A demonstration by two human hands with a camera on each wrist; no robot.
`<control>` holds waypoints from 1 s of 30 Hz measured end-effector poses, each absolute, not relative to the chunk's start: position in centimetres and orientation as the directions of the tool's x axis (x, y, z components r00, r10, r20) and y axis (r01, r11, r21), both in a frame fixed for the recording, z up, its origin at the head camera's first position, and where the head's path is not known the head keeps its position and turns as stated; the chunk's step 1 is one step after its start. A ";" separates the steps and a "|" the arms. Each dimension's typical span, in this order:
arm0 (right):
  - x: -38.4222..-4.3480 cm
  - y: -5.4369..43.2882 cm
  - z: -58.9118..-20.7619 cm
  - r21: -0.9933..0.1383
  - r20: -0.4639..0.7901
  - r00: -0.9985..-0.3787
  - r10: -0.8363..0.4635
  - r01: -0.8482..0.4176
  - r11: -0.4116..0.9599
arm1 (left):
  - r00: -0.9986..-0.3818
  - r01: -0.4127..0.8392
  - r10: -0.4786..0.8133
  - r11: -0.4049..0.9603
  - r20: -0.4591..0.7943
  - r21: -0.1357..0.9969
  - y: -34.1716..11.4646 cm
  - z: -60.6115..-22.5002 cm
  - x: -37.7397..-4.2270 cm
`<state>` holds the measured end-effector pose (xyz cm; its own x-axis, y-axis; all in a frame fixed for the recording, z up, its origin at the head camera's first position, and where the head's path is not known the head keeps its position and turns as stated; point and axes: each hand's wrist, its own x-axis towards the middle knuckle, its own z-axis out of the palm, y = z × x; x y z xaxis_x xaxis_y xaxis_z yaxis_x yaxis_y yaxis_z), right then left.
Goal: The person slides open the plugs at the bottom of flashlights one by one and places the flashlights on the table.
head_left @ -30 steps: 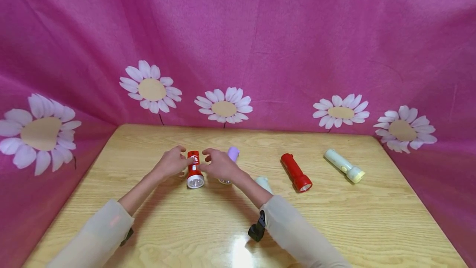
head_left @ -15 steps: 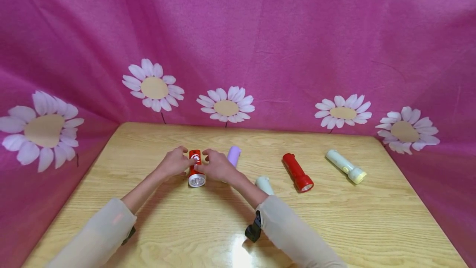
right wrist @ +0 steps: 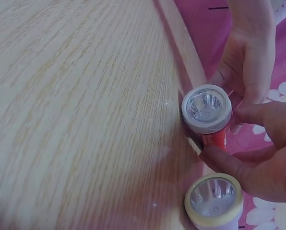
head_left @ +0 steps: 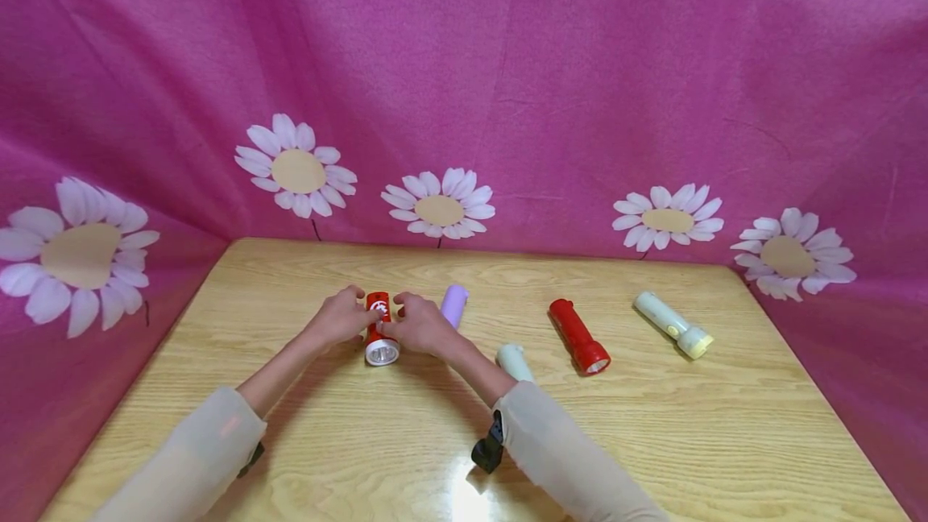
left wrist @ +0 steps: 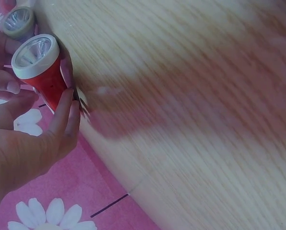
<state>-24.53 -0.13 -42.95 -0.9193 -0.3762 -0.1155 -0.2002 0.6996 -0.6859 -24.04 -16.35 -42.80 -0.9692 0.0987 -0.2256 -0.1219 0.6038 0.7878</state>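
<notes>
A red flashlight with a white rim lies on the wooden table, lens toward me. My left hand holds it from the left, its thumb on top and fingertips against the body's side. From the right, my right hand grips the same flashlight, with its thumb over the part where the switch sits. In the right wrist view, the right index finger lies along the red body below the white rim. The thumbs and fingers hide much of the barrel.
Right of the hands lies a purple flashlight, partly hidden. A pale green flashlight is half behind the right forearm. Farther right are a plain red flashlight and a pale green one with a yellow rim. A pink flowered curtain borders the table.
My right hand has moved left onto the red flashlight, and its thumb now covers the white switch that showed before. The left hand has stayed nearly in place.
</notes>
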 end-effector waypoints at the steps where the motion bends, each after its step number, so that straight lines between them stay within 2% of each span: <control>1: -24.5 -0.2 -43.0 -0.681 -0.118 -0.919 -0.376 -0.200 0.704 | -0.969 -0.122 0.097 0.605 -0.226 0.787 -16.4 -42.9 -24.1; 21: -24.9 -1.0 -43.0 -0.682 -0.121 -0.905 -0.407 -0.222 0.697 | -0.973 -0.093 0.106 0.625 -0.203 0.775 -16.3 -43.4 -24.4; 30: -24.9 -1.2 -43.2 -0.686 -0.098 -0.906 -0.411 -0.238 0.688 | -0.972 -0.125 0.098 0.559 -0.215 0.819 -16.1 -43.8 -24.4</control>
<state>-24.95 -1.24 -43.19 -0.9061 -0.4115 -0.0980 -0.2380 0.6875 -0.6860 -24.44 -16.09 -43.84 -0.9716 0.0980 -0.2153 -0.1252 0.5594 0.8194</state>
